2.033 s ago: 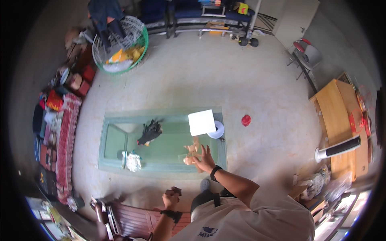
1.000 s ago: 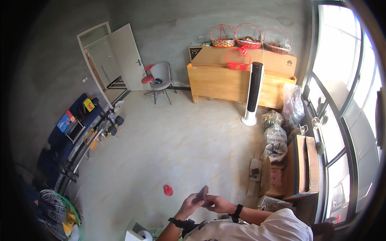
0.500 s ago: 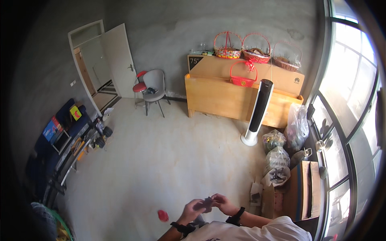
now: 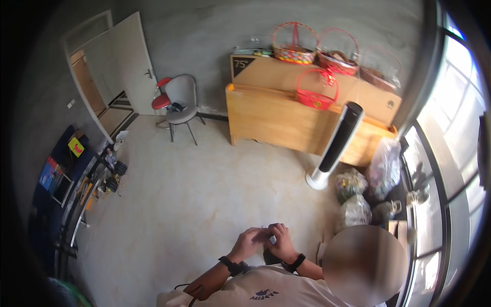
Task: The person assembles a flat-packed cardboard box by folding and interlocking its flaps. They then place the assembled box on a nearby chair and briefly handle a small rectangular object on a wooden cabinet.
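Observation:
Both my hands meet low in the middle of the view, in front of my light shirt. My left hand (image 4: 246,244) is closed, its fingertips pressed against a small dark piece (image 4: 263,236). My right hand (image 4: 281,242) pinches the same piece from the other side, with bent fingers. Most of it is hidden by the fingers, and its kind cannot be made out. A black strap sits on each wrist.
A tower fan (image 4: 337,146) stands before a wooden cabinet (image 4: 276,117) bearing a long carton and several baskets. Filled plastic bags (image 4: 354,211) lie by the windows. A grey chair (image 4: 182,102) is near the open door; a cluttered dark-blue seat (image 4: 55,153) lines the left.
My hands sit higher in the view and closer together, covering more of the dark piece. The view has tilted and shifted. A red item on the floor at my left no longer shows.

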Motion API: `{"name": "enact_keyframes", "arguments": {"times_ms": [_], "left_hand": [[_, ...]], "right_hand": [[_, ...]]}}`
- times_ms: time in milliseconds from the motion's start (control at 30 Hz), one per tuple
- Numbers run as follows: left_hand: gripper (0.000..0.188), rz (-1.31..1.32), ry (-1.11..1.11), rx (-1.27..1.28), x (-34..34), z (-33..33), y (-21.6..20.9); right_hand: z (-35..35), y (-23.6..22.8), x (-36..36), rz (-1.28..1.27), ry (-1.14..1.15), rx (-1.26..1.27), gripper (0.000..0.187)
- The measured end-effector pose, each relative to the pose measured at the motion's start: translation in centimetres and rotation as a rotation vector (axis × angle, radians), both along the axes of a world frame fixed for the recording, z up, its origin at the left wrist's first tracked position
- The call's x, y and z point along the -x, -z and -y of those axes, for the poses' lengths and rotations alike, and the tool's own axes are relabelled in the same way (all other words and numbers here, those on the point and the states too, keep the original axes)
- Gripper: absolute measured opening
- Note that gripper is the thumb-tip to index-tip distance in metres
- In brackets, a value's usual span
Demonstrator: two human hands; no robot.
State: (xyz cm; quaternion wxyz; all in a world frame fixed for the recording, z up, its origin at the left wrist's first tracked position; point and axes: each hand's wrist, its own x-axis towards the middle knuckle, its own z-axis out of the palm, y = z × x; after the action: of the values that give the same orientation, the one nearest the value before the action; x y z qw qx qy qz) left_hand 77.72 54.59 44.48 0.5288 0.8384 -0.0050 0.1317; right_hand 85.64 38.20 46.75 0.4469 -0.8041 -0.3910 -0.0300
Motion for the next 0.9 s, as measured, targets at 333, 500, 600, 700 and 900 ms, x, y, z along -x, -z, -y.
{"name": "enact_keyframes", "arguments": {"times_ms": [333,500,600,700,900], "left_hand": [[0.017,-0.272,-0.444,0.118,-7.4,-12.3,-2.4],[0.016,-0.193,-0.674,0.041,-7.1,-20.0,0.2],[0.020,-0.063,-0.648,0.265,-9.3,-24.9,0.0],[0.035,-0.008,-0.655,0.120,-13.5,-29.0,0.9],[0.040,-0.136,-0.362,0.157,-25.5,-37.1,-0.6]], "right_hand": [[-15.6,2.1,-16.8,-0.420,-0.453,0.101,0.019],[-26.4,2.6,-16.9,-0.622,-0.601,-0.031,0.024],[-32.1,1.3,-18.5,-0.746,-0.580,0.047,0.024],[-36.7,1.2,-21.5,-0.645,-0.520,0.017,0.019],[-39.8,3.1,-30.5,-0.688,-0.235,-0.170,0.019]]}}
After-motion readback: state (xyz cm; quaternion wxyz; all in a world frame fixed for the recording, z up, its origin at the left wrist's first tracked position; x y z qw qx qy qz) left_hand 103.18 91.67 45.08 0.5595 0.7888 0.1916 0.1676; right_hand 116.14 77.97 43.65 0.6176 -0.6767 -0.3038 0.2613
